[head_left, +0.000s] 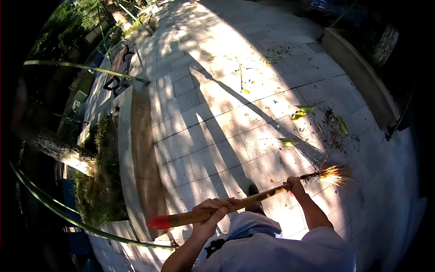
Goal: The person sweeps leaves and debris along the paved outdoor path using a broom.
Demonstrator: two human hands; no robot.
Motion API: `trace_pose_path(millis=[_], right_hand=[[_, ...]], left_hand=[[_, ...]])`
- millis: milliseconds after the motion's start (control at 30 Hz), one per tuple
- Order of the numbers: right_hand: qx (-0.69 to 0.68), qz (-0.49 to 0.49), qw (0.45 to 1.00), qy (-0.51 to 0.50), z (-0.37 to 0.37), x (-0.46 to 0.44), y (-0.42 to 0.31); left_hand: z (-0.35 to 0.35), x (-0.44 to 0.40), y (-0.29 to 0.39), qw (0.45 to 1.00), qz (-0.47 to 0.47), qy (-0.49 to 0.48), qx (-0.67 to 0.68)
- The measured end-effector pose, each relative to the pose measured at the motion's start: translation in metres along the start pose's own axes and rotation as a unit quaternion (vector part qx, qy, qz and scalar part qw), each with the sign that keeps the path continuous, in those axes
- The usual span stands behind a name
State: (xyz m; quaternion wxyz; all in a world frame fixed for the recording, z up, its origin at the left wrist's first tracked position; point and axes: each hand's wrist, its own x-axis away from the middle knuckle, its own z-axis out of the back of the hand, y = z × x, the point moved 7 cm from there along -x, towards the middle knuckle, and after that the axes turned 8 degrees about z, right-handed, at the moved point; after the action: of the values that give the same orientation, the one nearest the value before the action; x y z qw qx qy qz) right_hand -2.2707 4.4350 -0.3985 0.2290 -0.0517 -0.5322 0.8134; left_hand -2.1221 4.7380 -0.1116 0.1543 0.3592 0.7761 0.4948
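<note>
A long wooden broom [258, 198] lies nearly level across the front of my body. My left hand [212, 212] is wrapped round its thick handle, near the red end cap [158, 222]. Farther right, my right hand [296, 187] grips the handle just above the bristles [334, 175], which are lit by the sun and held off the ground. Beyond the bristles, a pile of dry leaves and debris [334, 133] rests on the paving, with green-yellow leaves [299, 114] beside it.
Stone paving [181, 136] stretches ahead, with scattered leaves and a twig. A raised planter edge [140, 158] runs along the left, near a bench [118, 63], a tree trunk [68, 154] and green poles [86, 66]. A low wall [362, 77] borders the right.
</note>
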Motion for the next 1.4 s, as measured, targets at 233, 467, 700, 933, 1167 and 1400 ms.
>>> trace_pose_path(millis=[233,467,700,933,1167,1400], right_hand=[[0.206,0.291,0.934,-0.011,-0.046,-0.146,-0.086],[0.229,0.363,0.903,0.002,-0.049,-0.201,-0.182],[0.248,0.303,0.92,0.01,-0.105,-0.152,-0.243],[0.27,0.047,0.962,0.022,-0.154,-0.089,-0.215],[0.167,-0.069,0.983,0.045,-0.221,-0.109,-0.222],[0.133,0.136,0.98,0.064,-0.281,-0.278,-0.29]], left_hand=[[0.029,-0.024,0.052,0.99,-0.076,0.105,-0.056],[0.063,-0.016,0.112,0.966,-0.177,0.142,-0.123],[0.192,-0.03,0.187,0.959,-0.198,0.198,-0.04],[0.232,-0.14,0.191,0.995,-0.028,0.056,0.077],[0.24,-0.223,0.222,0.999,0.016,-0.036,-0.035],[0.317,-0.255,0.323,0.98,-0.054,-0.002,-0.191]])
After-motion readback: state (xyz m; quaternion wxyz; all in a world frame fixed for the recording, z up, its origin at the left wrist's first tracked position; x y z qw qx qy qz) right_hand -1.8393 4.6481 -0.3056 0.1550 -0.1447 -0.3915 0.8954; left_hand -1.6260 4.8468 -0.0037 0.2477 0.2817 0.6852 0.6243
